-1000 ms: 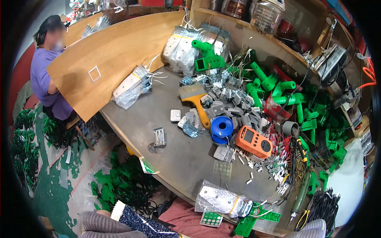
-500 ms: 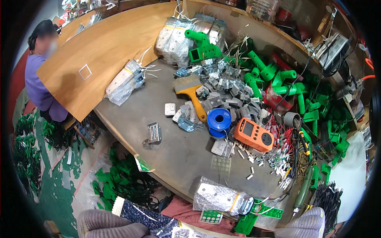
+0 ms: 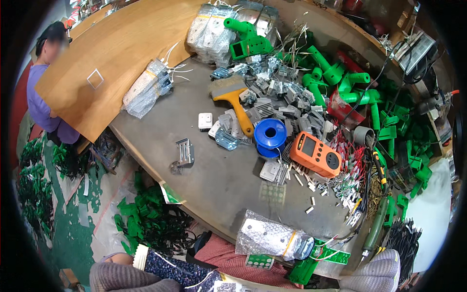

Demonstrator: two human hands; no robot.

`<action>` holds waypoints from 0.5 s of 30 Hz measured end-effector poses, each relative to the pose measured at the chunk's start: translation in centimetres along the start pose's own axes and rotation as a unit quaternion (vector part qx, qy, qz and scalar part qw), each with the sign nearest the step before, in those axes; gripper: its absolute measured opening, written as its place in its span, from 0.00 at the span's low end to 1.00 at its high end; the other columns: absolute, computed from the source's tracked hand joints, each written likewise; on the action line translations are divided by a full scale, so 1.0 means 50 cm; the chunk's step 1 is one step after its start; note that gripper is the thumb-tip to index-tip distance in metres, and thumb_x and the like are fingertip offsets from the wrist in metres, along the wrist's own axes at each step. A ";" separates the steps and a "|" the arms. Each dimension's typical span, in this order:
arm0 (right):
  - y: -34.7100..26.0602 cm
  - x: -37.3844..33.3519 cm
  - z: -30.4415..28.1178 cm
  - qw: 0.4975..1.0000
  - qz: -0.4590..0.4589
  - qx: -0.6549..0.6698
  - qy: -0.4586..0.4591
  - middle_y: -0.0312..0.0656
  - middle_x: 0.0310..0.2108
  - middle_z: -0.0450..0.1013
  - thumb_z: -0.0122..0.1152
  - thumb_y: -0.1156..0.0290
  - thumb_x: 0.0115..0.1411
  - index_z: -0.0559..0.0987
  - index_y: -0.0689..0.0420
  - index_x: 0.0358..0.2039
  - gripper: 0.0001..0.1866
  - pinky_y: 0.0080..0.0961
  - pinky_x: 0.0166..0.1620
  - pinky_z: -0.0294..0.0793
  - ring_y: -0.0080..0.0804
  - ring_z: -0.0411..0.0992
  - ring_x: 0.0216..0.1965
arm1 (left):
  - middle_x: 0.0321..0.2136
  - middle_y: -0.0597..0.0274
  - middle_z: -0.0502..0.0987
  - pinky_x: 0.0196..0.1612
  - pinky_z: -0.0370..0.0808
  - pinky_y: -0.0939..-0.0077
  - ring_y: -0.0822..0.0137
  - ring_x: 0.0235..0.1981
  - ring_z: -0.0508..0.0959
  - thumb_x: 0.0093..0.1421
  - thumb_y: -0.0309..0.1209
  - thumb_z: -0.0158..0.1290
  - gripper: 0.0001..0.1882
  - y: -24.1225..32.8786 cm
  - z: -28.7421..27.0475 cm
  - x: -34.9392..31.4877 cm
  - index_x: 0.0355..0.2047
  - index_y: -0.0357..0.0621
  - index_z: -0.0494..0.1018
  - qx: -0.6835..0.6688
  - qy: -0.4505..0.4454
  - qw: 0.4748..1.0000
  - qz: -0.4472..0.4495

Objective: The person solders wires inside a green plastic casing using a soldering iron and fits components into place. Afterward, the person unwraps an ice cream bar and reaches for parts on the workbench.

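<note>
Though able to see grey ribbed fabric (image 3: 131,280) at the lower edge, cannot make out left hand or right hand, so cannot tell whether wide, narrow or holding anything. Nearest, on the near edge of the bench (image 3: 219,185): a bubble-wrapped pack (image 3: 270,237) with a yellow band, just beside a green plastic part (image 3: 303,272). Farther up: a blue spool (image 3: 269,136) beside an orange meter (image 3: 316,155), and a yellow-handled brush (image 3: 240,113) next to grey metal pieces (image 3: 265,108).
</note>
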State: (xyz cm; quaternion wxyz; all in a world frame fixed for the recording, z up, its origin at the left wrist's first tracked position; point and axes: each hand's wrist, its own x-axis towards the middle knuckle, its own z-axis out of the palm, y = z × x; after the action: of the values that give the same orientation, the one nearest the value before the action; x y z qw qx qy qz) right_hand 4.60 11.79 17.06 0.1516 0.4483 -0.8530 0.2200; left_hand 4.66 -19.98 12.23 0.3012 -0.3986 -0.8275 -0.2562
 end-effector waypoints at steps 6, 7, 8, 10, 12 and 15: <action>0.000 0.001 0.012 0.999 0.044 0.012 0.006 0.41 0.30 0.75 0.64 0.71 0.50 0.78 0.58 0.34 0.10 0.29 0.29 0.70 0.33 0.72 0.26 | 0.31 0.57 0.79 0.28 0.76 0.66 0.58 0.32 0.80 0.50 0.30 0.60 0.09 0.013 -0.011 -0.002 0.33 0.44 0.78 0.024 -0.016 1.000 -0.011; 0.007 0.001 0.015 0.999 0.031 0.013 0.007 0.41 0.30 0.75 0.64 0.72 0.50 0.78 0.58 0.35 0.10 0.29 0.29 0.70 0.33 0.72 0.26 | 0.31 0.57 0.79 0.28 0.76 0.66 0.58 0.32 0.80 0.50 0.30 0.60 0.09 0.014 -0.011 -0.002 0.33 0.44 0.78 0.025 -0.018 0.999 -0.012; 0.012 0.001 0.017 1.000 0.018 0.013 0.008 0.41 0.29 0.75 0.64 0.72 0.50 0.78 0.58 0.35 0.11 0.29 0.29 0.70 0.33 0.72 0.26 | 0.31 0.57 0.79 0.28 0.76 0.66 0.58 0.32 0.80 0.50 0.30 0.60 0.09 0.014 -0.011 0.000 0.33 0.44 0.78 0.027 -0.019 0.999 -0.012; 0.016 0.004 0.022 1.000 0.018 0.016 0.010 0.41 0.29 0.75 0.64 0.72 0.49 0.78 0.58 0.35 0.11 0.29 0.28 0.70 0.33 0.72 0.26 | 0.31 0.57 0.79 0.28 0.76 0.66 0.58 0.32 0.80 0.51 0.30 0.60 0.09 0.015 -0.011 0.003 0.33 0.44 0.78 0.028 -0.021 0.999 -0.011; 0.021 0.006 0.025 1.000 0.017 0.018 0.012 0.41 0.29 0.75 0.65 0.72 0.49 0.78 0.58 0.35 0.11 0.29 0.28 0.70 0.33 0.72 0.26 | 0.31 0.57 0.79 0.28 0.76 0.66 0.58 0.32 0.80 0.51 0.30 0.60 0.09 0.010 -0.008 0.006 0.33 0.44 0.78 0.029 -0.022 0.999 -0.009; 0.037 0.014 0.029 0.999 0.021 0.035 0.001 0.41 0.29 0.75 0.65 0.73 0.48 0.78 0.59 0.35 0.12 0.29 0.27 0.70 0.33 0.72 0.26 | 0.31 0.57 0.78 0.28 0.76 0.66 0.58 0.32 0.80 0.51 0.30 0.60 0.08 -0.003 0.001 0.014 0.32 0.44 0.78 0.032 -0.024 0.999 -0.011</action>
State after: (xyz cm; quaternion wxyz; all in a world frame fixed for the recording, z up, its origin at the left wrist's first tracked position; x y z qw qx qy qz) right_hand 2.61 11.48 15.68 0.1326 0.4349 -0.8539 0.2531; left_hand 4.17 -19.71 12.67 0.2910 -0.3861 -0.8463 -0.2234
